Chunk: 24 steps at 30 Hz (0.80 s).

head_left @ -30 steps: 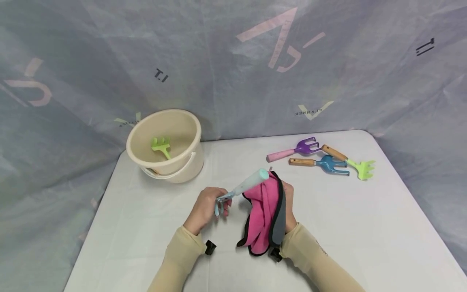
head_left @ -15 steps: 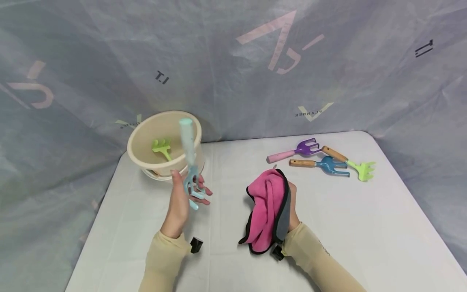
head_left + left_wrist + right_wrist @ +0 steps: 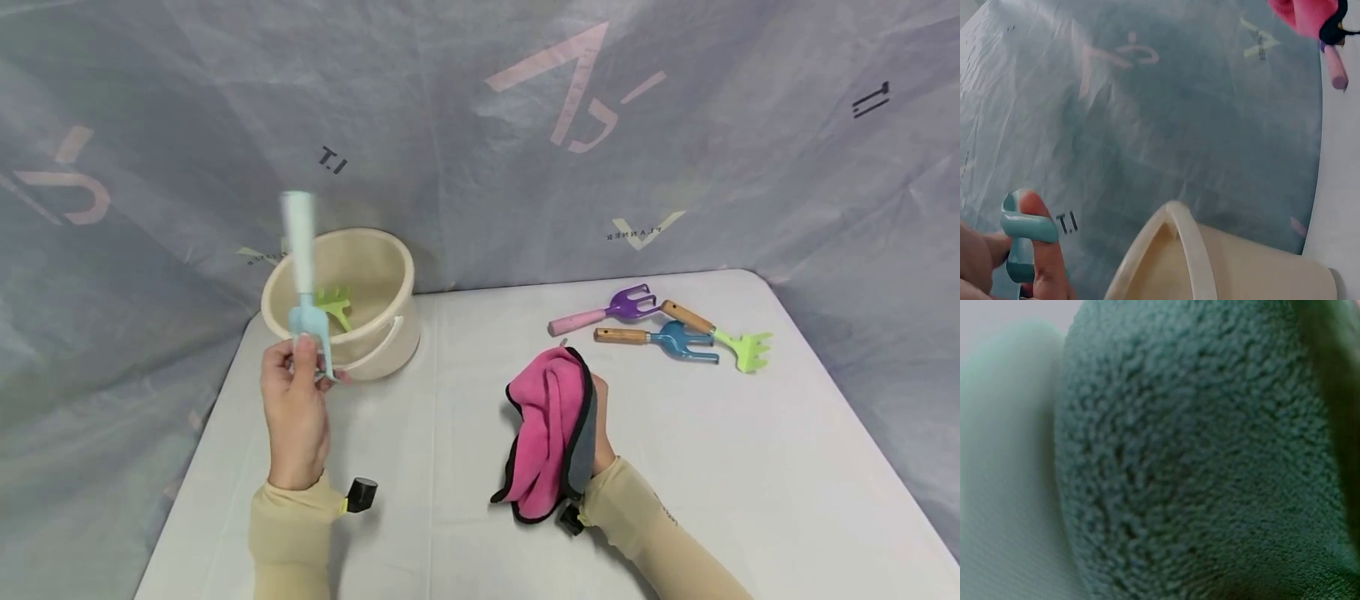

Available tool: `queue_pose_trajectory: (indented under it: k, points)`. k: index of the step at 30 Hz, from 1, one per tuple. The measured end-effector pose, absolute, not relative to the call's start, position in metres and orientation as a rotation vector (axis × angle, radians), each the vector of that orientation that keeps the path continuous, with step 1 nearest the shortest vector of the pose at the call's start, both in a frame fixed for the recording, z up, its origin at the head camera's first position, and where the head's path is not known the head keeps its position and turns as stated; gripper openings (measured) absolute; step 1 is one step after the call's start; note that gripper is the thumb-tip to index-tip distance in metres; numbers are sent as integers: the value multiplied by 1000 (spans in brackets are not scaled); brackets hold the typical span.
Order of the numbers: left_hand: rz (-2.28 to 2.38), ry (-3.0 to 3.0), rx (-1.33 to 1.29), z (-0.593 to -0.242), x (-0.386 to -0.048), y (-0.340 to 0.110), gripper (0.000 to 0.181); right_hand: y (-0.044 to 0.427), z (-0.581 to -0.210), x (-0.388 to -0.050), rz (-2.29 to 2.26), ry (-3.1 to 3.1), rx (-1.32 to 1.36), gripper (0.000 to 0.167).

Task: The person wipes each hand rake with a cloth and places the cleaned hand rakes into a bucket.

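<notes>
A light blue garden hand fork [image 3: 302,250] stands nearly upright, handle up, in front of the cream bucket [image 3: 386,346]. My left hand [image 3: 296,417] pinches it by the tined end, thumb on the near side. In the left wrist view, a fingertip lies among the fork's light blue tines [image 3: 1030,226]. A bunched pink-and-grey cloth [image 3: 543,433] with black edging is gripped by my right hand [image 3: 602,425], which it mostly covers. The cloth's grey side [image 3: 1197,456] fills most of the right wrist view, hiding the fingers.
Inside the bucket lies a light green rake-like fork [image 3: 335,304]. At the table's back right are a purple fork with pink handle [image 3: 600,317], a blue fork [image 3: 667,335] and another green fork [image 3: 738,342], both wooden-handled. A grey fabric sheet [image 3: 480,150] hangs behind.
My left hand has carried the light blue fork left, away from the cloth to the bucket's front, and turned its handle upward. The right hand and cloth have barely moved.
</notes>
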<state>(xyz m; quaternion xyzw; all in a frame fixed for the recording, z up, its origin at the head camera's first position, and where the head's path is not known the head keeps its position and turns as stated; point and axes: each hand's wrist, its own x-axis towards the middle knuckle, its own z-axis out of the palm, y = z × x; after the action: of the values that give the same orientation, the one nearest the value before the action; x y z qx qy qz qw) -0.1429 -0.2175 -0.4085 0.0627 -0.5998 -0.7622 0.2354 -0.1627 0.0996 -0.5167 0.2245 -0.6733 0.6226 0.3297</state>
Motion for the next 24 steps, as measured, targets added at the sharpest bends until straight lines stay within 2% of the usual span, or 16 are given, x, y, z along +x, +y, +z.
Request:
queue_pose_trajectory:
  k: [6, 12, 15, 24]
  points:
    - [-2101, -1599, 184, -409, -145, -231, 53, 98, -515, -163, 1631, -1753, 581, 29]
    - [-2283, -1678, -60, -408, -144, -234, 73, 99, -518, -162, 1681, -1739, 598, 32]
    - [-2248, -1772, -132, -409, -144, -235, 86, 100, -520, -161, 1672, -1710, 665, 25]
    - [-2158, -1803, -138, -411, -146, -238, 83, 100, -519, -160, 1705, -1676, 739, 21]
